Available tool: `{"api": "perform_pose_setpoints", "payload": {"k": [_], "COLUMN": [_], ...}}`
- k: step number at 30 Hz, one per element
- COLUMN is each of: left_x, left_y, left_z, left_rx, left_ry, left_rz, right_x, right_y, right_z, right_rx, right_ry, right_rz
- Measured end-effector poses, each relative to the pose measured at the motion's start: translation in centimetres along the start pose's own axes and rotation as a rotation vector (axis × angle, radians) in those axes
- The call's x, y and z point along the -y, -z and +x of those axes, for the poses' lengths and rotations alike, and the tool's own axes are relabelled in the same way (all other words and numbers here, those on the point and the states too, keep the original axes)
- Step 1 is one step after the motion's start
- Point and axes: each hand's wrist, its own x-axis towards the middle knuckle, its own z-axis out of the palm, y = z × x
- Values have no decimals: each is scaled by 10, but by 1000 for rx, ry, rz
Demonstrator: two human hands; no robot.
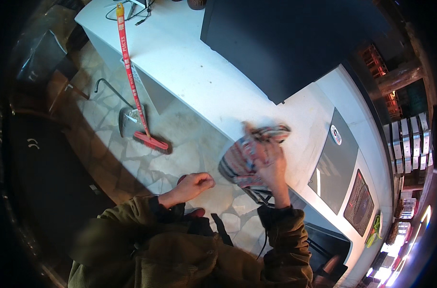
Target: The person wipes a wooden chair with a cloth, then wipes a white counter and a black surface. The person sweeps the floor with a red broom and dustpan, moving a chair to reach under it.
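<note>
My right hand [272,165] is on a striped, multicoloured cloth [240,158] at the front edge of the white counter [189,75]. Both are blurred; part of the cloth lies over the countertop and part hangs past its edge, with the fingers gripping its near side. To the left, over the stone floor, my left hand [193,185] is held with its fingers curled in and nothing visible in them. A red-handled broom [132,82] leans against the counter, its red head [151,142] on the floor beside a dustpan [131,120].
A large dark monitor [276,39] stands over the back of the counter. Along the right side are a grey panel [335,162], a white remote control [335,135] and a black keyboard-like device [358,201]. Cables [139,16] lie at the far left end. A dark padded seat [49,169] is at the left.
</note>
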Motion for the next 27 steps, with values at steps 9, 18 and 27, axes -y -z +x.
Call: {"api": "perform_pose_setpoints", "payload": {"k": [9, 18, 27], "left_x": [-34, -20, -10], "left_y": [75, 60, 42], "left_z": [53, 55, 74], "left_rx": [-179, -135, -120], "left_ry": [-127, 131, 165], "left_rz": [16, 66, 4], "right_x": [-68, -206, -192], "right_y": [91, 58, 70], "right_z": [19, 142, 90], "right_rx": [-30, 66, 255], "right_ry": [-377, -324, 14], "right_rz": [743, -109, -39]}}
